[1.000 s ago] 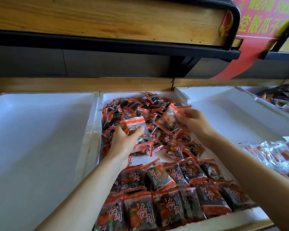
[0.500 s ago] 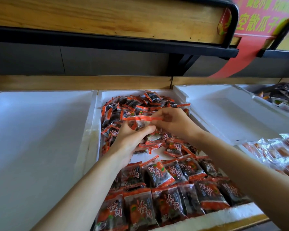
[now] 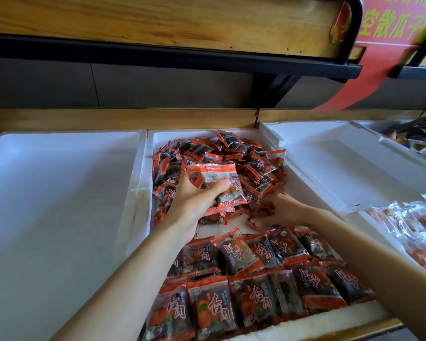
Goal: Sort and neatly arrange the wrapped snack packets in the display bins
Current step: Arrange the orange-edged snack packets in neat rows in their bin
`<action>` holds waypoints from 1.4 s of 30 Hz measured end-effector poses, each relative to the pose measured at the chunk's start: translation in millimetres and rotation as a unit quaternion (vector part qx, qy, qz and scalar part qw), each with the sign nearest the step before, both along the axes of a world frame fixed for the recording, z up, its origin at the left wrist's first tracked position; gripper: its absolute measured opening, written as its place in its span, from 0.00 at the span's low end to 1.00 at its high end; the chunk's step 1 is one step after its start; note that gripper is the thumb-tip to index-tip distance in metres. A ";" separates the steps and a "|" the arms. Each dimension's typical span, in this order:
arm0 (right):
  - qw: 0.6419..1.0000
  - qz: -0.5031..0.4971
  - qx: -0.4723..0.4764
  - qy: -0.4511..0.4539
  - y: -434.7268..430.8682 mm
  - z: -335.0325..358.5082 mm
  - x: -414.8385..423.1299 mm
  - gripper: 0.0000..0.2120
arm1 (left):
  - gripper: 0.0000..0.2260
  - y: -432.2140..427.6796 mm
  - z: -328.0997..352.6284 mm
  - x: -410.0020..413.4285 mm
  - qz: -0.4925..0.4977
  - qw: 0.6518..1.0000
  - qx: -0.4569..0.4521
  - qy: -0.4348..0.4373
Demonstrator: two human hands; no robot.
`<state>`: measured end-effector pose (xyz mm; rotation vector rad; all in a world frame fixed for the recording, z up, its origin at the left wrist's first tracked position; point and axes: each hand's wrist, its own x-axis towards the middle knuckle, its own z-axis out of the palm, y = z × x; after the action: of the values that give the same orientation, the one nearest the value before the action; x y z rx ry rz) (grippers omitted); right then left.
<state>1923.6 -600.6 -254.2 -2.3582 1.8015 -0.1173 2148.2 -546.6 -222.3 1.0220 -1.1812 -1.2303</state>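
A white foam bin (image 3: 143,183) in the middle holds red-and-dark wrapped snack packets. A loose pile of packets (image 3: 231,156) fills its far half. Two neat rows of packets (image 3: 256,279) lie in its near half. My left hand (image 3: 194,200) is raised over the pile and grips a small stack of packets (image 3: 219,183). Lower and to the right, my right hand (image 3: 278,210) rests on the bin floor between pile and rows, its fingers closing on a loose packet (image 3: 258,215).
An empty white foam bin (image 3: 59,205) lies to the left. Another white bin (image 3: 342,168) sits to the right, with clear-wrapped orange packets (image 3: 413,225) beyond it. A wooden shelf with a black metal frame (image 3: 172,57) overhangs the far side.
Both hands met over the pile and my right hand passed its packet to the left stack. The right hand has since dropped down to a loose packet near the rows.
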 end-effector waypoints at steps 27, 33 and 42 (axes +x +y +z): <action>0.988 0.090 0.017 -0.127 57.4 14.5 17.0 0.17 | 0.18 5.2 4.9 0.9 0.004 0.999 -0.020 0.026; 0.952 0.286 -0.027 -0.102 78.9 15.4 39.3 0.21 | 0.18 5.4 4.0 1.4 0.002 0.999 -0.018 0.028; 0.980 0.193 -0.055 0.002 87.2 10.1 33.4 0.22 | 0.16 4.0 3.5 2.0 -0.002 1.000 -0.016 0.022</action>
<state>1957.0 -513.4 -244.1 -2.7341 1.3352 -0.1638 2150.2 -542.6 -218.8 0.9635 -1.1669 -1.2275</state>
